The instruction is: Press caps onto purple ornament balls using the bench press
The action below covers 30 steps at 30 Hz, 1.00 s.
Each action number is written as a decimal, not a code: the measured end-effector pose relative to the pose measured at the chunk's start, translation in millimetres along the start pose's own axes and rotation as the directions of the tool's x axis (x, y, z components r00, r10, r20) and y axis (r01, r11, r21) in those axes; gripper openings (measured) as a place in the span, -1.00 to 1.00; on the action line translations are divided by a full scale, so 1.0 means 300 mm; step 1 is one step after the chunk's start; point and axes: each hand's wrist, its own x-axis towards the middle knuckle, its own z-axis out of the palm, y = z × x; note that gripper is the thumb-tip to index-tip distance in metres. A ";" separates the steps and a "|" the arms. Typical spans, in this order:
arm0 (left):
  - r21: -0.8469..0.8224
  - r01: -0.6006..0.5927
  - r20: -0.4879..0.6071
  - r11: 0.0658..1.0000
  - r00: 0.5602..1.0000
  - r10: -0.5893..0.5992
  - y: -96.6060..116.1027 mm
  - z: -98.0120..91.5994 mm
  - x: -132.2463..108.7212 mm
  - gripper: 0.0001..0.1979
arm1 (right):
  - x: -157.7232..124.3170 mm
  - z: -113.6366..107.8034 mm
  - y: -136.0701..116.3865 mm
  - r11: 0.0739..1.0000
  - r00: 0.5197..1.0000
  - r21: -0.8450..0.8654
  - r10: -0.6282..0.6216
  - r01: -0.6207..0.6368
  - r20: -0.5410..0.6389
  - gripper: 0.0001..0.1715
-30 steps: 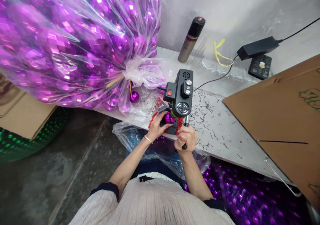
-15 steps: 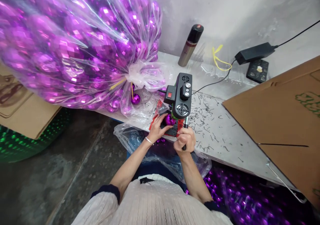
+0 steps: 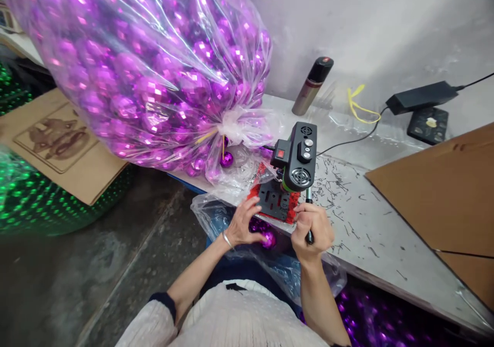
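Note:
My left hand (image 3: 244,222) is open, thumb and fingers spread, at the front edge of a black slotted base plate (image 3: 272,201). Just below it, by the thumb, is a shiny purple faceted ball (image 3: 269,239) over the clear plastic bag at my lap; I cannot tell whether the thumb touches it. My right hand (image 3: 313,229) is closed around the black-gripped lever handle (image 3: 309,238) of a small black bench machine (image 3: 303,154), which looks like a mini drill press. No ball sits on the plate, which has red material along its sides.
A big tied clear bag of purple balls (image 3: 154,94) fills the left. Behind the machine stand a spray can (image 3: 312,85) and a power adapter (image 3: 422,98). Small dark wire bits (image 3: 334,187) litter the table. A cardboard box (image 3: 443,192) stands at right.
My left hand has drawn back from the plate and its fingers have spread. The purple ball has left the plate and is now lower, by the bag. My right hand still grips the lever.

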 end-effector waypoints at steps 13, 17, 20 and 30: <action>0.501 0.745 -0.067 0.440 0.540 -0.839 -0.327 -0.128 0.460 -0.38 | -0.008 0.002 -0.002 1.000 1.000 0.007 -0.006 0.006 0.009 -0.76; -0.003 0.800 0.076 0.601 0.599 -0.797 -0.319 -0.130 0.431 -0.40 | -0.005 -0.001 0.001 1.000 0.999 0.002 -0.022 0.022 0.023 -0.76; -0.459 0.775 0.205 0.435 0.568 -0.797 -0.276 -0.144 0.397 -0.37 | 0.001 -0.003 0.000 0.999 0.999 0.006 -0.031 0.031 0.029 -0.75; -0.541 0.764 0.280 0.353 0.559 -0.781 -0.073 0.009 0.251 -0.35 | 0.031 -0.011 -0.008 0.999 0.999 -0.029 -0.038 0.039 0.030 -0.76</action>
